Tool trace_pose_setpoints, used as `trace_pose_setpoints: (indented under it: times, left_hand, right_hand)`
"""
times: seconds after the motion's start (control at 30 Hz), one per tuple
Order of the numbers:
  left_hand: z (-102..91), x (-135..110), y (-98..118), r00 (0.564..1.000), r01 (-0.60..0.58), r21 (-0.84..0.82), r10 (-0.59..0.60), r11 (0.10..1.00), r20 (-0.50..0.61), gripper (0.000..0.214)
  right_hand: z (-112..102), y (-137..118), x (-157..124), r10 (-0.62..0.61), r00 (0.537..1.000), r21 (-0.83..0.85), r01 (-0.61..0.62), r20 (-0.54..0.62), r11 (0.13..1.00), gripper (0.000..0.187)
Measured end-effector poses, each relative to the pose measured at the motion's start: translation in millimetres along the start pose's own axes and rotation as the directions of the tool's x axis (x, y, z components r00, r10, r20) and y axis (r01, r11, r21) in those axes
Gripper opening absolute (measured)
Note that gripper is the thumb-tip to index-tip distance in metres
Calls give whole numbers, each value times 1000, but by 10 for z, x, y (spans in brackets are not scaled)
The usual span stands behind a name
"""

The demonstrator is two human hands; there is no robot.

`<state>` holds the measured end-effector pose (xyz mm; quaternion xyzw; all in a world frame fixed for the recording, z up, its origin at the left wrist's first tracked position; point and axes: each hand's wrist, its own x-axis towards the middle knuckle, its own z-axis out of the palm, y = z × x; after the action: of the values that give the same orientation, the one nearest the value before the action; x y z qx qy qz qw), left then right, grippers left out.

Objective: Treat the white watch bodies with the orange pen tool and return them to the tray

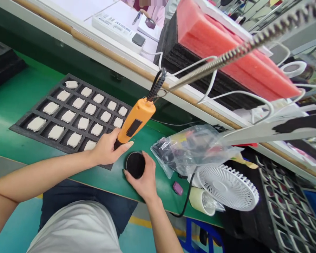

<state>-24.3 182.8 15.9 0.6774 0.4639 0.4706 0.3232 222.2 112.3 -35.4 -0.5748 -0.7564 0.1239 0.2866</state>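
My left hand (106, 149) is wrapped round the lower end of an orange electric screwdriver (135, 121), which leans up to the right and hangs from a coiled spring cable (226, 58). Its tip points down at a small round black part (135, 164) on the green belt. My right hand (144, 179) cups that black part from the right and below, fingers curled on its rim. Just left of my hands lies a black foam tray (23, 124) with several white square pieces in its cells.
A clear plastic bag (192, 147) of parts lies right of my hands, with a small white fan (228, 188), a tape roll (201, 202) and a purple item (178, 188) near it. Red foam sheets (226, 49) sit stacked behind. Another person sits at the far table.
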Motion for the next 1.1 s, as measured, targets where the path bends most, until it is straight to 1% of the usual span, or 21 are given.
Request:
trace_pose_setpoints:
  times: [0.13, 0.37, 0.63, 0.87, 1.1]
  left_hand:
    - [8, 2, -3, 1000, 3, 9, -3, 1000, -6, 34]
    - [7, 7, -16, 1000, 11, -18, -11, 1000, 19, 32]
    - [7, -10, -41, 999, 34, -38, -33, 999, 31, 31]
    - [7, -11, -31, 998, 51, -37, -50, 998, 38, 31]
    - [3, -7, -35, 998, 51, -45, -50, 998, 40, 32]
  right_hand:
    - [7, -58, 31, 1, 997, 51, 3, -79, 999, 75]
    - [-19, -169, 59, -30, 993, 113, 42, -110, 993, 79]
    - [-41, -168, 64, -35, 994, 131, 49, -102, 990, 79]
    - [34, -244, 54, -72, 994, 163, 85, -79, 983, 78]
    - [14, -180, 79, -54, 995, 138, 64, -79, 988, 76]
